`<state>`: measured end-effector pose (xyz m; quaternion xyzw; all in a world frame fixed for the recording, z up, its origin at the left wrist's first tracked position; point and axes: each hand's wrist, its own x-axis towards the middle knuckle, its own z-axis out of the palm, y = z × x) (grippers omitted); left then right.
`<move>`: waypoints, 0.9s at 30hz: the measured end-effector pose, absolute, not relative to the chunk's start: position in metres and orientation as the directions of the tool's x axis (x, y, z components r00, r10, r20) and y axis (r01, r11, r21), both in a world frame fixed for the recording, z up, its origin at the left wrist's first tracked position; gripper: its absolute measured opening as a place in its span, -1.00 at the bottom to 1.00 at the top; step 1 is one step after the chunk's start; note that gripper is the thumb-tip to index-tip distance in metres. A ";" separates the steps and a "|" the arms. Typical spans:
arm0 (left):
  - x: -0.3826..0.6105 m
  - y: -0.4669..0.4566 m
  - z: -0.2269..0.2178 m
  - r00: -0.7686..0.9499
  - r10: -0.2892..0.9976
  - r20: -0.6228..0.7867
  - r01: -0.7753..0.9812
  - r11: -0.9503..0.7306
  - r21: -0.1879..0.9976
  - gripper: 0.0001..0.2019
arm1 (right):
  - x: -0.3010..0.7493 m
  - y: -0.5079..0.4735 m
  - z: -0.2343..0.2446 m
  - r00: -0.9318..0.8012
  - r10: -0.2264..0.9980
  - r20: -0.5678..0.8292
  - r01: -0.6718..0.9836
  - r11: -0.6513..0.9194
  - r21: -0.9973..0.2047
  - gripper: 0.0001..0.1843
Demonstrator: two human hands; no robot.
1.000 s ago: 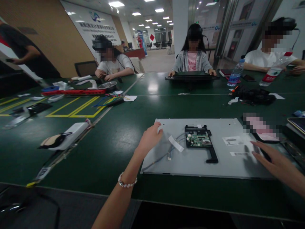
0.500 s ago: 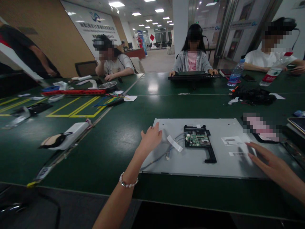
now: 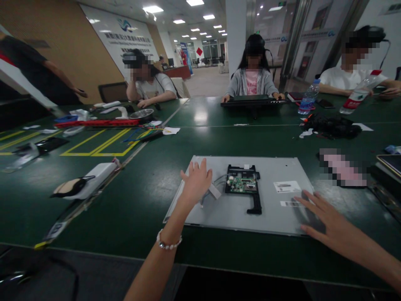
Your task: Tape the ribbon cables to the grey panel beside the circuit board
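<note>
A flat grey display panel [image 3: 272,217] lies on the green table in front of me, its back facing up. Near its middle a black plastic bracket [image 3: 255,205] surrounds a green circuit board [image 3: 242,184]. Grey cables with a white tag [image 3: 214,191] run left from the board and pass partly behind my left hand. My left hand [image 3: 199,182], fingers spread, is over the panel's left part. At the right edge, my right hand [image 3: 326,217] has its fingers apart beside two white labels [image 3: 286,187]. Whether either palm presses on the panel I cannot tell.
A pink phone, blurred out [image 3: 343,167], lies right of the panel. Farther back are a black tangle [image 3: 332,126] and two bottles [image 3: 309,97]. A white power strip [image 3: 94,179] is at left. Across the table a person holds a black monitor [image 3: 253,101]; other people sit nearby.
The panel, with its board and cables, has slid left across the table. My right hand has moved left along with it, while the left hand now covers more of the panel.
</note>
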<state>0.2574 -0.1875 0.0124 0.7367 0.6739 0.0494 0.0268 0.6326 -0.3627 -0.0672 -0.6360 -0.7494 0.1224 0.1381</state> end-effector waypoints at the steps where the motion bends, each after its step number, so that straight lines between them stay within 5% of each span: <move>1: 0.258 -0.188 0.012 0.086 0.995 0.046 0.991 -0.090 0.100 -0.45 | 0.629 -0.364 -0.064 -0.192 0.981 0.032 0.923 0.192 -0.332 -0.19; 10: 0.258 -0.186 0.008 0.067 0.997 0.031 0.995 -0.069 0.067 -0.43 | 0.630 -0.354 -0.055 -0.392 0.919 -0.028 0.915 0.387 -0.109 -0.12; 27: 0.263 -0.191 0.001 0.123 0.989 0.078 0.990 -0.127 0.057 -0.43 | 0.581 -0.328 -0.031 -0.495 0.863 -0.103 0.847 0.452 -0.279 -0.15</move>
